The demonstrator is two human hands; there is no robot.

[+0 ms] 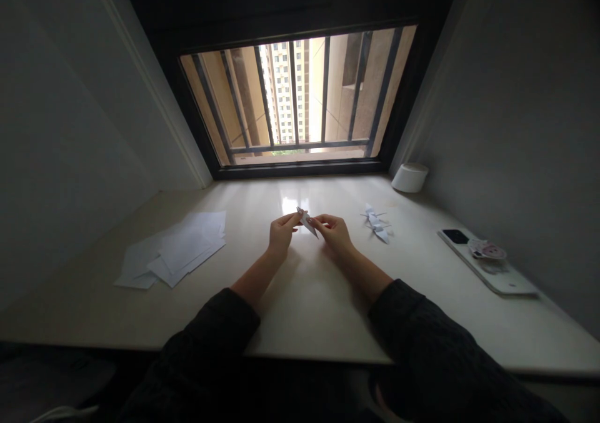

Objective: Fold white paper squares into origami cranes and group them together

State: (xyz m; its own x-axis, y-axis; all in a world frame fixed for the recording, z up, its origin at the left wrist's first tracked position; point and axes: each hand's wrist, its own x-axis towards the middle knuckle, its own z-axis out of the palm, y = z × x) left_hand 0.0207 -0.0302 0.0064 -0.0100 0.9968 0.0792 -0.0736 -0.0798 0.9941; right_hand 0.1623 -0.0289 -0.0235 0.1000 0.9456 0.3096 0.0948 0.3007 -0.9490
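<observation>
A small folded piece of white paper (pixel 307 221) is held above the middle of the pale table (pixel 304 298). My left hand (pixel 281 232) pinches its left end with fingers closed. From the other side, my right hand (pixel 334 230) pinches its right end. Both forearms in dark sleeves reach in from the near edge. Finished folded paper figures (pixel 376 222) lie on the table just right of my right hand.
A loose stack of white paper sheets (pixel 173 251) lies at the left. A white phone with a sticker grip (pixel 487 257) lies at the right edge. A small white round container (pixel 410 177) stands by the barred window (pixel 295 98).
</observation>
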